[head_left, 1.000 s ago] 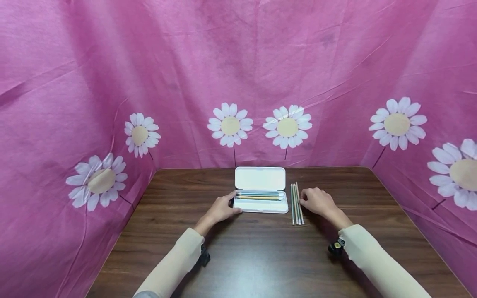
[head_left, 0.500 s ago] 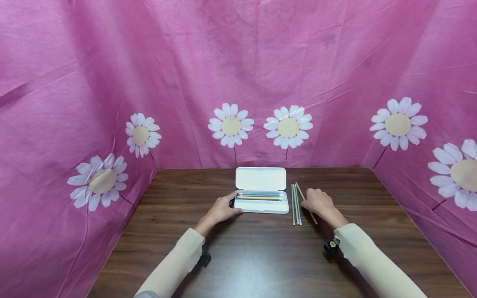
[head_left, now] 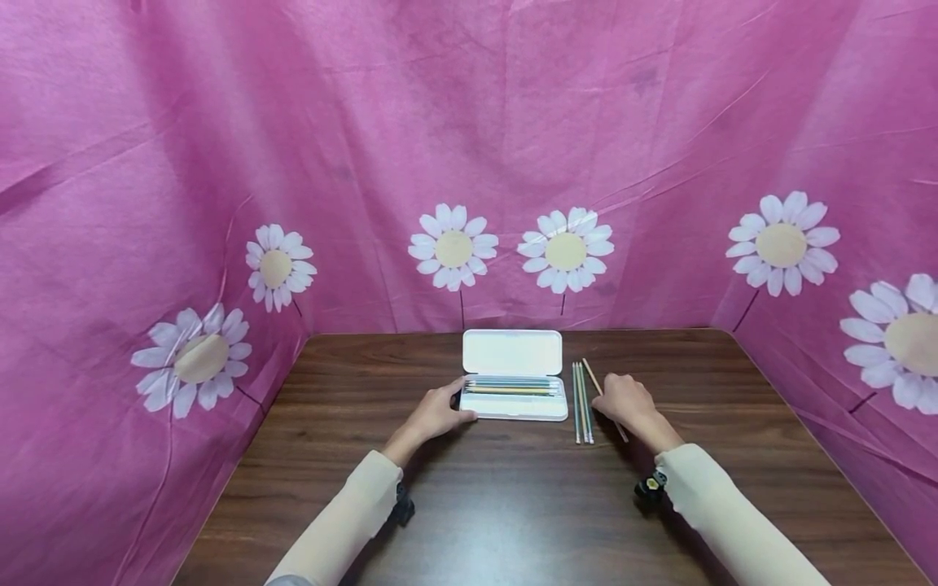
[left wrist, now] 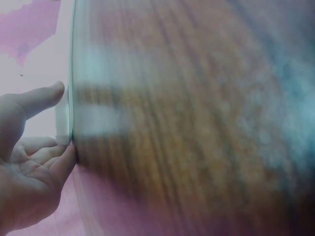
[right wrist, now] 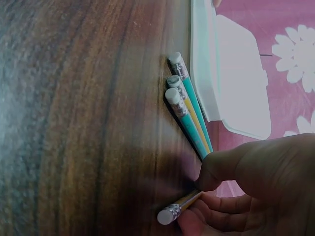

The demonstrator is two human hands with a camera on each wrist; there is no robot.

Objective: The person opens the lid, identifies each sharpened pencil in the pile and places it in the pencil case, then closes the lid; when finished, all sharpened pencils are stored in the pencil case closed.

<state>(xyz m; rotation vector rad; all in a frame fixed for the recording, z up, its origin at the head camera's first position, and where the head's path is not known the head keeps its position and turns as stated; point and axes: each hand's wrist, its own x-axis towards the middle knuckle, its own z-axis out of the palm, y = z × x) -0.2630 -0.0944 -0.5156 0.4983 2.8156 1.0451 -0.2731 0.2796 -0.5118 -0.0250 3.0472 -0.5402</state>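
Observation:
An open white pencil case [head_left: 513, 407] lies on the table, its lid [head_left: 512, 352] tipped back, with several pencils [head_left: 510, 388] in the rear compartment. My left hand [head_left: 436, 411] grips the case's left end, thumb at the front corner and fingers along the side. Right of the case, my right hand [head_left: 628, 404] pinches a yellow pencil [right wrist: 173, 213] between thumb and fingers. That pencil slants low against the table, its eraser end toward me. Three more pencils [head_left: 582, 411], two green and one yellow, lie side by side between the case and my right hand.
The brown wooden table [head_left: 484, 505] reaches back to a pink cloth [head_left: 506, 146] printed with white daisies, which also hangs at both sides. A small black camera [head_left: 649, 490] sits at my right wrist.
My right hand has taken the rightmost pencil, drawn it slightly away from the other three and swung its near end to the right. My left hand stays at the case.

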